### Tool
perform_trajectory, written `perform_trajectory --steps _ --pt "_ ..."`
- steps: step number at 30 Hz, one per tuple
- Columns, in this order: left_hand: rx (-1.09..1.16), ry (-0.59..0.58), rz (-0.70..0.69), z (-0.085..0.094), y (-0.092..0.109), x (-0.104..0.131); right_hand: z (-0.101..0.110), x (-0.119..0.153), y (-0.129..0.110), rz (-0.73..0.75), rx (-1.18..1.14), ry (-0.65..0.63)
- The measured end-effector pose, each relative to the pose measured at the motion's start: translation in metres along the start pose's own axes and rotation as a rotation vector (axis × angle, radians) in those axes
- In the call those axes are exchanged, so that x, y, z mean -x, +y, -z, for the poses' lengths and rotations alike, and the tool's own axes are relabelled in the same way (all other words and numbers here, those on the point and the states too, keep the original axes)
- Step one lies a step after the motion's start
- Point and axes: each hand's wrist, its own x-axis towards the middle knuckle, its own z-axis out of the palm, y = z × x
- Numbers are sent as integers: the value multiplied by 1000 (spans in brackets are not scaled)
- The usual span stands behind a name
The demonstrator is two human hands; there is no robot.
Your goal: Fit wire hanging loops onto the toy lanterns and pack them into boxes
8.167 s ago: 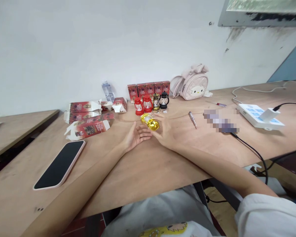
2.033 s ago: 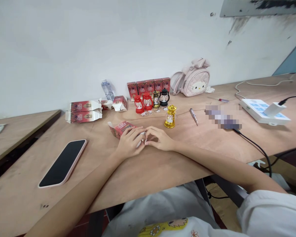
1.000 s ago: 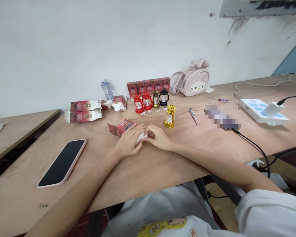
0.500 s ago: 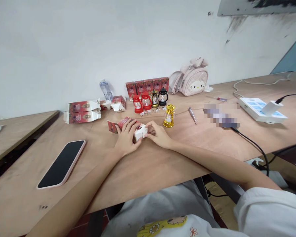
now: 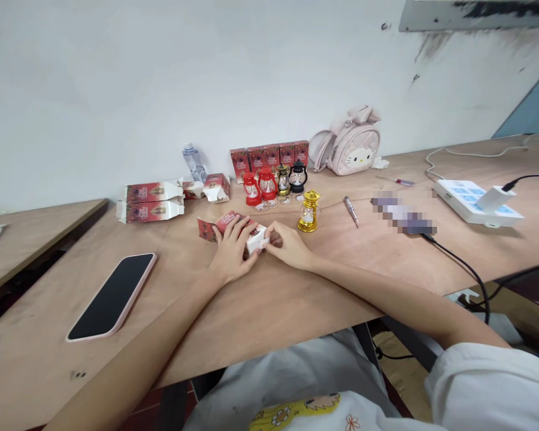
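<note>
A small red box (image 5: 228, 220) with a white end lies on the table, its red flap open at the left. My left hand (image 5: 232, 250) is closed around it, fingers over the top and thumb near the white end. At that white end, my right hand (image 5: 288, 245) pinches the cardboard with thumb and fingers. A gold lantern (image 5: 308, 212) stands just beyond my right hand. Farther back are two red lanterns (image 5: 266, 184), a bronze one (image 5: 282, 181) and a black one (image 5: 298, 177), with small rings before them.
Upright red boxes (image 5: 270, 157) line the wall beside a pink bag (image 5: 357, 149). Opened boxes (image 5: 150, 211) and a bottle (image 5: 194, 163) are at the back left. A phone (image 5: 112, 296), a screwdriver (image 5: 351, 211) and a power strip (image 5: 476, 202) also lie on the table.
The flaps at the box's white end now sit flatter, with my right fingers against them. My left hand keeps its hold on the box.
</note>
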Motion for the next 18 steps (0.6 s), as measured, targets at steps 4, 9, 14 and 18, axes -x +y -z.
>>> perform_trajectory --steps 4,9,14,18 --pt "6 -10 5 0 0 0 -2 0 -1 -11 14 22" --pt "10 -26 10 1 1 0 -5 0 -1 -34 44 61" --pt "15 -73 29 4 2 -2 -6 0 -2 -57 66 88" --pt "13 -120 30 6 3 -3 -6 0 -2 -46 72 101"
